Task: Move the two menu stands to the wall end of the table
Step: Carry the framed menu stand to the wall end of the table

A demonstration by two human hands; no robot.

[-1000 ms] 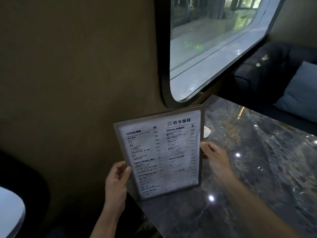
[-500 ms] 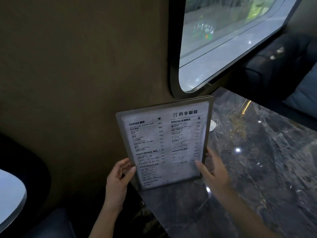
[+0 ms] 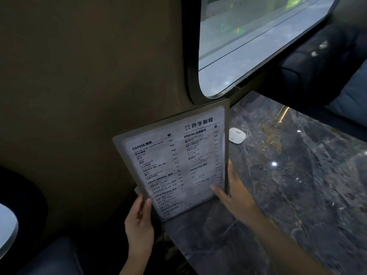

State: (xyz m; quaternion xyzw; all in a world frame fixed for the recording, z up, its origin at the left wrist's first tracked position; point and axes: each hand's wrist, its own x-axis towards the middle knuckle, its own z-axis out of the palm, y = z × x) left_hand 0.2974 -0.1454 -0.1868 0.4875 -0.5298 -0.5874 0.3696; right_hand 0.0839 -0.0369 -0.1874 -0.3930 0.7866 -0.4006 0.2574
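Far left at about 9 o'clock there's a curved pale surface (image 3: 7,229) poking into view, can't tell what it is, with dark seating (image 3: 49,257) below it around 7 o'clock. The brown wall (image 3: 89,76) fills most of the left half.

The left hand (image 3: 139,221) sits at roughly 6 o'clock, thumb in front and fingers curled behind, pinching the lower left edge of the menu stand (image 3: 178,159). The stand is dead centre, upright but leaning a bit, printed side facing the camera with coffee, fruit drinks and green tea headings on it. Its bottom edge rests at the wall end of the dark marble table (image 3: 297,195), pretty much right up against the wall. I only see one stand clearly; a sliver of something shows behind its lower left corner, too hidden to call.

The right hand (image 3: 234,195) is at about 5 o'clock, thumb on the front and fingers around the back, gripping the right edge.

A small white gadget (image 3: 237,135) lies on the table just right of the stand. The window (image 3: 248,36) is up at 1 o'clock, and a blue cushion (image 3: 353,96) at 3 o'clock.
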